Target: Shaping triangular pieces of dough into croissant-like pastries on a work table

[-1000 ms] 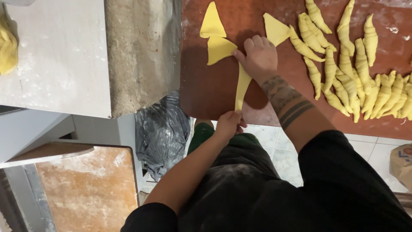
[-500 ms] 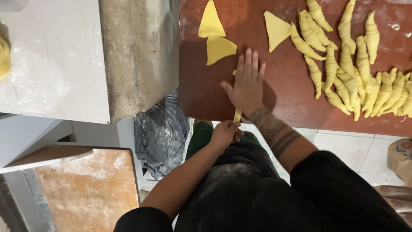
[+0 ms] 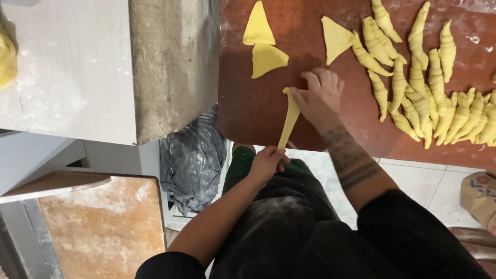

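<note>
Reddish-brown wood makes up the broad worktop [image 3: 258,119] at the far right, beside a pale floured stone slab [image 3: 77,67] on the left with a rough concrete edge; a crumpled grey plastic bag [image 3: 191,160] hangs in the gap below, and white floor tiles show near the person's legs. Along the far right lies a crowded heap of rolled yellow pastry crescents [image 3: 434,103], with three flat yellow dough triangles [image 3: 266,58] spread to its left. Between the hands runs one long yellow dough strip [image 3: 289,121], stretched from the board's near edge inward. The right hand [image 3: 320,95] presses fingers down on its wide far end, curling it; the left hand [image 3: 266,163] pinches the narrow tip just off the edge. Rolling looks barely begun. Open board lies left of the strip, while the crescents crowd the right.
</note>
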